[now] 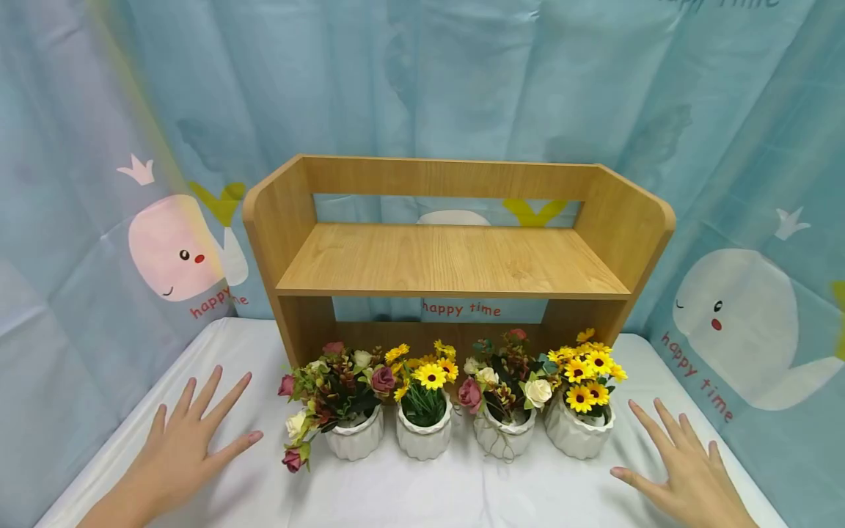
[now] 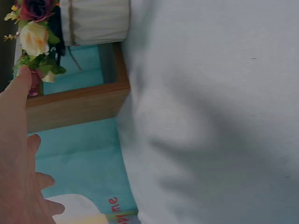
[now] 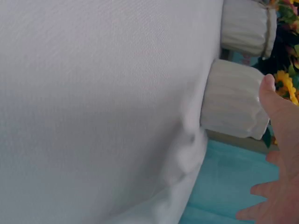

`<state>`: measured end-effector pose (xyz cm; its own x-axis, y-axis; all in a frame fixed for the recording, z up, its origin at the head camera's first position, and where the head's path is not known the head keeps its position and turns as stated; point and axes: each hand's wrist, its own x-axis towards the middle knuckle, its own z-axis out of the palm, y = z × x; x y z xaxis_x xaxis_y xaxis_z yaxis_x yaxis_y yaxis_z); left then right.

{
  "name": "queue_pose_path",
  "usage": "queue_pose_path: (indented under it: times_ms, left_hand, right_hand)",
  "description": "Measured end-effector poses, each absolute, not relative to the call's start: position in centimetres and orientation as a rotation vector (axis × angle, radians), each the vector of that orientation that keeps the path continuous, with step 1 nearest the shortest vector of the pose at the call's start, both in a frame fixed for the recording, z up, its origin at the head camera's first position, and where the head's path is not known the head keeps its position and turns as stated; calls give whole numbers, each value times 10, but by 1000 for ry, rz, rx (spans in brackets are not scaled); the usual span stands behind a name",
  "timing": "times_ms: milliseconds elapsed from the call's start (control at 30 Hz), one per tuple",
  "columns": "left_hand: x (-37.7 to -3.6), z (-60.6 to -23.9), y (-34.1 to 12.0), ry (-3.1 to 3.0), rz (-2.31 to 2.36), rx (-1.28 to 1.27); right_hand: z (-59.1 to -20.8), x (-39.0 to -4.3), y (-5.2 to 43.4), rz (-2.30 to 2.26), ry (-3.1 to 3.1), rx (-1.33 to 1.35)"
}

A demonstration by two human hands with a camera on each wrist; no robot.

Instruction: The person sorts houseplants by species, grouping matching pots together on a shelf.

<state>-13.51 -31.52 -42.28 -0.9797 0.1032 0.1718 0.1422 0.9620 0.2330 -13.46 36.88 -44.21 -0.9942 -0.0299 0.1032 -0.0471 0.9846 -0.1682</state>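
Head view: we see our two hands spread flat on the white-draped counter (image 1: 422, 491), one at each end of a row of potted flowers. The left grip (image 1: 181, 447) lies fully open, fingers straight and splayed, holding nothing; the right grip (image 1: 686, 469) is likewise open and empty.

Between the grips stand four white ribbed pots in a single line that runs left to right, parallel to the front of the wooden shelf (image 1: 452, 260) just behind them. Counted from the left grip outward: a rose pot (image 1: 353, 433), a sunflower pot (image 1: 425, 433), a second rose pot (image 1: 505, 433), and a second sunflower pot (image 1: 579, 429); thus two of each kind. Neighbouring pots stand just beside one another, all upright.

The first rose pot lies to the right of the left grip, near its thumb, with one drooping bloom reaching closest. The last sunflower pot lies to the left of the right grip, near its index finger. Neither grip touches a pot in the head view. In the left wrist view a fingertip (image 2: 21, 79) appears against the rose leaves, though we cannot tell whether there is contact. The shelf has one upper board, bare, ahead of both grips and above the pots.
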Motion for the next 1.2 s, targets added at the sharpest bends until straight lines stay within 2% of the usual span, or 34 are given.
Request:
queue_pose_path:
  times_ms: [267,600,1000,1200]
  left_hand:
    - [-145,-398,-305,-2935,-571,-282]
    - [-165,-369,-289,-2818,-887,-417]
    - [-189,-332,-270,-2693,-982,-334]
    - [-198,-316,-262,-2658,-1032,-301]
  right_hand:
    - [-442,-135,355,354,-2952,98]
    - [-443,-130,339,766,-2775,177]
    - [-435,-140,315,1161,-2887,-314]
    - [-437,-146,304,1203,-2862,-389]
